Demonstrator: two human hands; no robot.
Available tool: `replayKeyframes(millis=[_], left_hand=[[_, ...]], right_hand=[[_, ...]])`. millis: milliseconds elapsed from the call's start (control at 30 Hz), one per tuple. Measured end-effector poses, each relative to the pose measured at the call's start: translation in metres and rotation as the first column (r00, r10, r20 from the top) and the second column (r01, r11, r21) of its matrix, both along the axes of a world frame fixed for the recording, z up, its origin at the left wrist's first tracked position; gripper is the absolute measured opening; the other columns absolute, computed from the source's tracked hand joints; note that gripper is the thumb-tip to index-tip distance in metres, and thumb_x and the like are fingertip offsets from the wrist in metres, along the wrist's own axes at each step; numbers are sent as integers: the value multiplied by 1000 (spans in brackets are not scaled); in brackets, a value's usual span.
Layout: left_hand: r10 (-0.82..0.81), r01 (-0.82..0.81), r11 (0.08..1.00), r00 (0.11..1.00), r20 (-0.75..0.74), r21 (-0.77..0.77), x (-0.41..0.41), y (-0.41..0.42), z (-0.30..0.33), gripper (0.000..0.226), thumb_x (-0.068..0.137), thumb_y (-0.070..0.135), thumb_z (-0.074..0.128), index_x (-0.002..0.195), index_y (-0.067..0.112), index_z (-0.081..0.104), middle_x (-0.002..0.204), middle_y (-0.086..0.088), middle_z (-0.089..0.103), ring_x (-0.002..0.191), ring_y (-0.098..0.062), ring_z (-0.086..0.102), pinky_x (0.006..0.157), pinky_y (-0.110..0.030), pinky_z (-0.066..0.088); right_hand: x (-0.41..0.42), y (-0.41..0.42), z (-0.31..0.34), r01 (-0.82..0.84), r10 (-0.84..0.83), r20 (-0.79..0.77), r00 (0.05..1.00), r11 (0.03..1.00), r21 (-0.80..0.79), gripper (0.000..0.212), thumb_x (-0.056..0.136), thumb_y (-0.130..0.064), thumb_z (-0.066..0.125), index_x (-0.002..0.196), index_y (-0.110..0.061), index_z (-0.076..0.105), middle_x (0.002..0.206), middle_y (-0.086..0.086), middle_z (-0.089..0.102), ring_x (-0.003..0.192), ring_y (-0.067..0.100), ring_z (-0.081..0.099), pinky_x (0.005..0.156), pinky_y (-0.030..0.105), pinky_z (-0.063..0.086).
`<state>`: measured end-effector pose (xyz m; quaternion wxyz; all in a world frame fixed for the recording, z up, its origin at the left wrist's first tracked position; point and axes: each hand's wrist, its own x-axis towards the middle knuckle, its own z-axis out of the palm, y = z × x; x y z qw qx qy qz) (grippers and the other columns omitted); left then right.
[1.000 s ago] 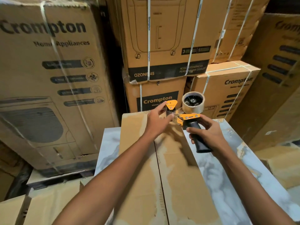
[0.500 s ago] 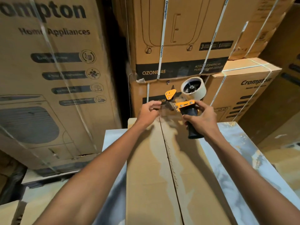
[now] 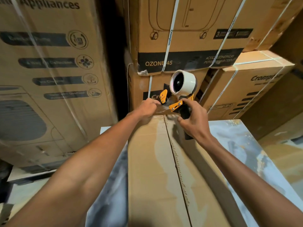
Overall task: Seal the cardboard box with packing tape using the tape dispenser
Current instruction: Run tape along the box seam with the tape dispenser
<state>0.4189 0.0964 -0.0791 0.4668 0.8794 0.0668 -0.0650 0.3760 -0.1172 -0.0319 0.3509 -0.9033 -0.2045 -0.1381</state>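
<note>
A long cardboard box [image 3: 152, 169] lies in front of me on a marbled surface, its two top flaps meeting at a centre seam [image 3: 173, 154]. At the box's far end my right hand [image 3: 195, 122] grips the black handle of an orange tape dispenser [image 3: 176, 104] that carries a pale roll of tape [image 3: 184, 81]. My left hand [image 3: 146, 108] pinches the clear tape end just in front of the dispenser's orange flap, right above the far edge of the box.
Tall stacked Crompton cartons [image 3: 185, 30] with white straps wall in the far side and the left [image 3: 45, 71]. More cartons stand at the right [image 3: 255, 89]. The marbled surface [image 3: 237, 145] shows on both sides of the box.
Both hands have carried the dispenser forward from above the box's middle to its far edge. My left hand still pinches the tape end.
</note>
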Motion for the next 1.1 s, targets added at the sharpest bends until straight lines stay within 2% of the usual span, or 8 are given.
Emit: replayKeyframes(millis=[100, 233, 333, 400, 667, 867, 967, 1100], left_hand=[[-56, 56, 998, 998, -16, 17, -1, 3, -2, 44, 96, 4, 37, 116, 13, 75, 127, -7, 69, 124, -23, 55, 112, -40, 37], [-102, 102, 995, 995, 0, 14, -4, 7, -2, 38, 89, 10, 39, 89, 7, 76, 92, -17, 70, 87, -22, 57, 87, -40, 45], [-96, 96, 995, 995, -5, 0, -10, 8, 0, 27, 72, 23, 40, 52, 14, 55, 61, -7, 45, 66, -19, 40, 68, -38, 33], [-112, 112, 994, 994, -10, -9, -11, 10, 0, 24, 67, 24, 41, 44, 18, 41, 58, -2, 35, 64, -20, 35, 67, -38, 29], [-167, 165, 985, 985, -50, -50, -13, 11, 0, 16, 69, 23, 49, 57, 12, 45, 67, -8, 37, 71, -23, 32, 68, -44, 28], [-173, 171, 985, 982, -71, -31, -12, 15, -4, 18, 63, 25, 53, 50, 13, 50, 66, -5, 47, 74, -20, 45, 80, -44, 40], [-150, 149, 989, 987, -55, -28, -11, 16, -9, 20, 66, 25, 52, 49, 18, 60, 72, -7, 56, 80, -21, 52, 89, -48, 45], [-126, 125, 992, 989, -80, -17, -2, 18, -17, 37, 65, 25, 55, 77, -6, 72, 90, -21, 69, 88, -30, 59, 96, -56, 46]], right_hand=[[-4, 2, -6, -6, 6, 8, 1000, 1000, -15, 61, 73, -2, 80, 131, -10, 64, 124, 7, 69, 113, 21, 62, 95, 22, 42], [-9, 6, -12, -29, 30, 28, 999, 999, -28, 58, 73, -2, 80, 128, -11, 64, 122, 5, 68, 109, 22, 63, 90, 25, 46], [-12, 8, -15, -36, 37, 30, 999, 998, -42, 61, 73, -4, 81, 131, -12, 64, 125, 4, 67, 111, 22, 64, 93, 32, 52], [-15, 10, -16, -35, 37, 33, 999, 997, -62, 63, 73, -6, 81, 132, -13, 63, 126, 3, 66, 111, 23, 64, 95, 38, 55], [-33, 13, -19, -9, 10, 17, 1000, 997, -79, 63, 72, -4, 74, 133, -16, 61, 128, -1, 61, 108, 24, 61, 81, 43, 56], [-43, 25, -23, 22, -20, 20, 1000, 997, -71, 59, 75, -2, 71, 130, -18, 59, 129, -1, 58, 102, 17, 54, 68, 29, 39], [-51, 30, -29, 17, -15, 21, 1000, 995, -98, 61, 74, 1, 70, 131, -20, 57, 132, -1, 55, 98, 24, 58, 66, 35, 49], [-61, 33, -33, 10, -8, 18, 1000, 992, -129, 67, 73, 6, 68, 134, -19, 55, 134, 1, 52, 93, 31, 62, 66, 40, 55]])
